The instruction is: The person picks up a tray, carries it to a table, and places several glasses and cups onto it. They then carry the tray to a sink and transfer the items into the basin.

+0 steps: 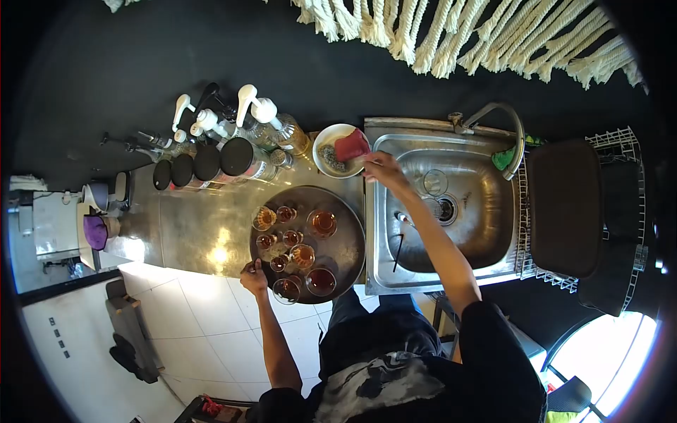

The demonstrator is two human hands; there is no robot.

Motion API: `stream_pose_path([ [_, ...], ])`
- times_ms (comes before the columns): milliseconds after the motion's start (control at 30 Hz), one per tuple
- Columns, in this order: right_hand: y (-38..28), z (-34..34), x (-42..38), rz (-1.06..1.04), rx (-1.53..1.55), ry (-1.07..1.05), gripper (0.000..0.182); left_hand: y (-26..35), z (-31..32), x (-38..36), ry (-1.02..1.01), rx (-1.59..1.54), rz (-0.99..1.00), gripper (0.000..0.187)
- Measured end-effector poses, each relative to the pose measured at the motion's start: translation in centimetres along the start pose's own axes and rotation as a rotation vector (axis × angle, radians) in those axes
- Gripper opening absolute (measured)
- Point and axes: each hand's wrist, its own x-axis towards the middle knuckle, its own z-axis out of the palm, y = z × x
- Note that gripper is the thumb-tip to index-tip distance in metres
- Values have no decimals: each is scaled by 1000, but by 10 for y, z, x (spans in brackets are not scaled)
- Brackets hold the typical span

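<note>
Closest to me, my left hand curls shut on the rim of the round tray at its 8 o'clock edge, tray resting on the steel table. Roughly 10 tea glasses crowd it, several with amber tea inside. At 1 o'clock from the tray, my right hand pinches the red sponge in the white bowl beside the sink, where 1 glass lies. I judge the risk to be the tray: a 1-handed tug could tilt it, so glasses knock together or spill. Reaching across, my forearm could also clip the bowl into the basin.
</note>
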Motion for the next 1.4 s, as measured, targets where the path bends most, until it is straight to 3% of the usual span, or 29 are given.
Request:
stream_pose_path([
  [33, -2, 12, 11, -6, 0, -2, 35, -1, 2, 1, 13, -18, 0, 26],
  [100, 1, 26, 23, -172, -266, 248, 44, -4, 2, -1, 20, -30, -1, 26],
  [133, 3, 25, 26, -172, -266, 251, 44, -3, 2, -1, 26, -63, 7, 26],
  [200, 3, 22, 27, -230, 29, 120, 43, -2, 3, -1, 29, -96, 15, 26],
  [300, -2, -2, -5, -288, -61, 190, 42, -5, 3, 2, 9, -59, 19, 26],
  [367, -11, -30, -42, -191, 41, 210, 38, -15, 9, 4, 34, -76, 5, 24],
  [433, 3, -78, -79, -206, 56, 146, 35, -14, 3, 6, -22, 31, 8, 24],
  [500, 31, -128, -110, -164, -23, 318, 30, -2, -7, 8, -137, 140, 81, 23],
  [567, 85, -182, -118, -128, -184, 568, 32, -1, -4, 9, -117, 152, 75, 23],
  [600, 120, -197, -113, -120, -179, 566, 32, -3, -5, 8, -87, 163, 60, 23],
  [667, 175, -218, -95, 9, -704, 631, 36, 1, -3, 10, -102, 159, 71, 22],
  [700, 185, -215, -92, 16, -698, 623, 36, -2, -6, 9, -120, 159, 74, 22],
  [767, 201, -194, -87, -169, -930, 417, 46, -16, 1, 11, -63, 91, 121, 21],
  [833, 213, -179, -81, -45, -921, 310, 52, -15, -1, 10, -42, 60, 120, 21],
  [900, 222, -170, -73, -116, -916, 368, 48, -7, -5, 10, -126, 122, 65, 22],
  [933, 227, -167, -68, 23, -957, 344, 53, 1, -9, 7, -137, 116, 16, 22],
  [967, 232, -168, -68, 22, -956, 340, 53, 4, -11, 5, -135, 118, 13, 22],
  [1133, 248, -184, -78, -234, -860, 340, 33, -19, 3, 12, -69, 61, 68, 21],
  [1267, 231, -176, -74, -246, -756, 491, 17, -16, -2, 11, -118, 155, 111, 23],
  [1400, 243, -182, -62, -221, -740, 509, 19, -17, -3, 14, -113, 178, 122, 29],
])
